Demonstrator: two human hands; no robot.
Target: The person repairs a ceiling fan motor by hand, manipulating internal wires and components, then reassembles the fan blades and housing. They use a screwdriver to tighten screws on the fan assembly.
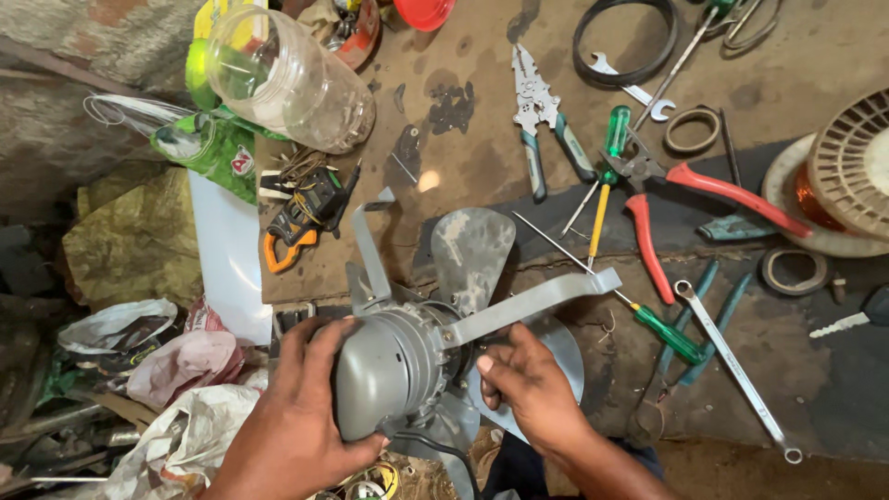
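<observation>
- Crumpled plastic bags (176, 366) lie heaped at the far left, thin and wrinkled, white and pink.
- A clear plastic jar (287, 79) lies on its side at upper left, ribbed and cloudy; what is in it cannot be told.
- An orange and black clamp meter (301, 227) sits just under the jar, beside a white sheet.
- The left hand (296, 417) wraps its fingers around the smooth grey domed back of the fan motor (389, 370), thumb low on the housing.
- The fan motor is at bottom centre, held above the worn, stained bench. It is dull grey metal with ribbed rings, two flat bent mounting arms and dusty rounded blades; at least three blades show.
- The right hand (532, 389) grips the motor's front side under the long mounting arm, fingers curled in against a blade.
- Wire strippers (542, 116) with dark green grips lie at top centre.
- Two screwdrivers (607, 171) with green handles lie beside them.
- Red-handled pliers (676, 199) lie spread open to the right.
- A long shiny spanner (736, 370) lies slanted at lower right.
- A wire spool (838, 181) with copper winding sits at the right edge.
</observation>
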